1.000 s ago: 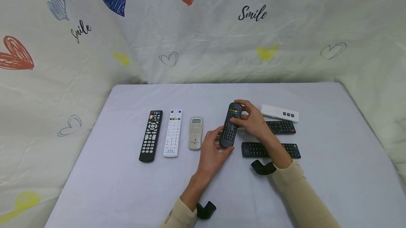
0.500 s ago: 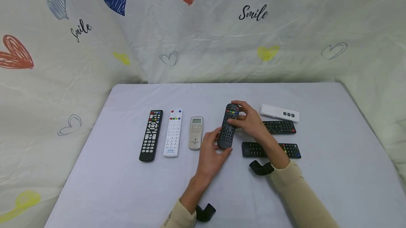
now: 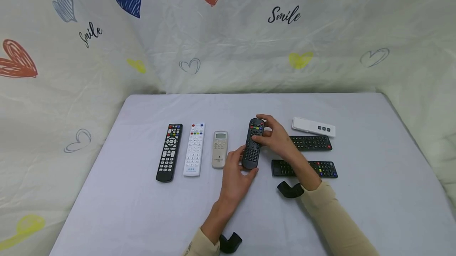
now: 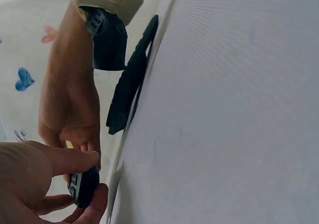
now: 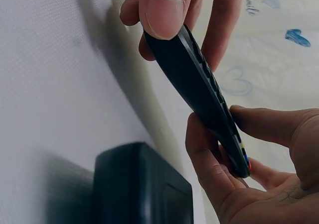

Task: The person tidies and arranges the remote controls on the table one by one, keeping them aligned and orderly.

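Both hands hold one black remote [image 3: 252, 144] a little above the table, just right of the grey remote with a screen [image 3: 220, 149]. My left hand [image 3: 246, 163] grips its near end between thumb and fingers. My right hand [image 3: 260, 129] pinches the far end, where the coloured buttons are. In the left wrist view the left hand [image 4: 84, 184] curls round the remote's end [image 4: 82, 186]. Seen from the right wrist, the remote [image 5: 199, 89] slants over the table, with the right hand [image 5: 234, 144] on its lower end.
A black remote [image 3: 170, 152], a white remote [image 3: 194, 149] and the grey one lie side by side on the white table [image 3: 142, 208]. To the right lie a slim white remote [image 3: 313, 126] and two black remotes [image 3: 310, 142] [image 3: 304, 168], crosswise. Printed fabric walls surround the table.
Both hands have carried the black remote a little to the left, closer to the grey remote. The other remotes have not moved.
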`<state>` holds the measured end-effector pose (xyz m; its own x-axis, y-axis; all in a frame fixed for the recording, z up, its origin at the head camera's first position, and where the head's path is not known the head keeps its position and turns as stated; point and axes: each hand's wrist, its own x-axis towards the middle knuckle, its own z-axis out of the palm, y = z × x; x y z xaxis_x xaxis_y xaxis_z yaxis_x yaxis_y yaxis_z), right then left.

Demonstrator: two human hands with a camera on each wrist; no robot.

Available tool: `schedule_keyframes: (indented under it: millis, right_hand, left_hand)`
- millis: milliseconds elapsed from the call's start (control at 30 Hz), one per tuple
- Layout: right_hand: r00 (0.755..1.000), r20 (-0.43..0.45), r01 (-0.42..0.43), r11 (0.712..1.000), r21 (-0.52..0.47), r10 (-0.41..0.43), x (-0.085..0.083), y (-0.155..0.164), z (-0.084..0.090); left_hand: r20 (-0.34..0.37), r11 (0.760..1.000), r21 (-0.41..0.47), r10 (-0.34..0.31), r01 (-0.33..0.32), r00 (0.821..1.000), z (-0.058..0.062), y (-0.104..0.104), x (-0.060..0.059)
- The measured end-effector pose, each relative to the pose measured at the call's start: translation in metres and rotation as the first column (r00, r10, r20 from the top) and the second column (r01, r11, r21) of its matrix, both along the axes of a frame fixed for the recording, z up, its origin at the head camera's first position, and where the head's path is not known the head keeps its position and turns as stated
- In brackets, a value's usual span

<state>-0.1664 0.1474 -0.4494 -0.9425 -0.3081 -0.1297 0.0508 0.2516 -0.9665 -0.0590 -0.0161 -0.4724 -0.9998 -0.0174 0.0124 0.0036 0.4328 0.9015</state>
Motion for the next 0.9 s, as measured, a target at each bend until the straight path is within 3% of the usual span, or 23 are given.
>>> schedule_keyframes:
  millis: [367,900]
  right_hand:
    - [1.0,-0.001,0.01,1.0,0.03,-0.01,0.002,-0.007,-0.004]
    - [0.998,-0.026,-0.049,0.994,0.097,0.052,0.0,-0.012,-0.008]
  left_hand:
    - [0.038,1.0,-0.029,0.003,-0.002,0.999,-0.001,-0.003,0.004]
    - [0.043,0.994,-0.103,0.025,-0.021,0.999,0.0,-0.002,0.012]
